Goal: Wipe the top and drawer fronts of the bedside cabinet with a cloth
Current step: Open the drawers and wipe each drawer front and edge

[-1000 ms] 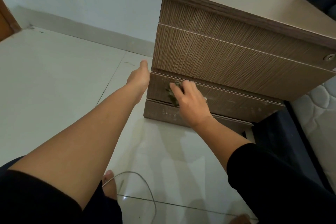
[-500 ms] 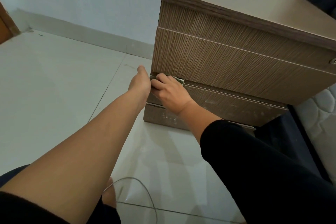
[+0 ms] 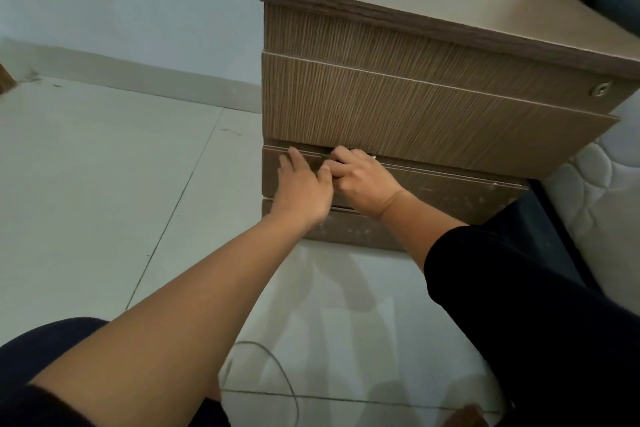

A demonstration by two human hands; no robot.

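The right hand (image 3: 360, 180) is curling its grip around a cloth (image 3: 367, 153), of which only a small pale edge is showing above the knuckles; the rest is hidden inside the fist. The fingers are pressing into the top edge of the bottom drawer front (image 3: 450, 191), under the overhanging lip of the middle drawer front (image 3: 415, 118). The left hand (image 3: 304, 189) is lying flat and unclenched, holding nothing, on the left end of the same bottom drawer front, its thumb touching the right hand's fingers.

The bedside cabinet (image 3: 433, 45) is standing on the tiled floor (image 3: 104, 184), beside a mattress (image 3: 602, 191). A thin cable (image 3: 277, 367) is lying on the floor near the person's knees.

The bottom drawer front is running lengthwise from the cloth toward the mattress side, so nearly all of the unwiped strip is lying to the right of the grip. The right hand is the nearer one for that stroke. Pale specks on that strip suggest wiping is not yet complete there.
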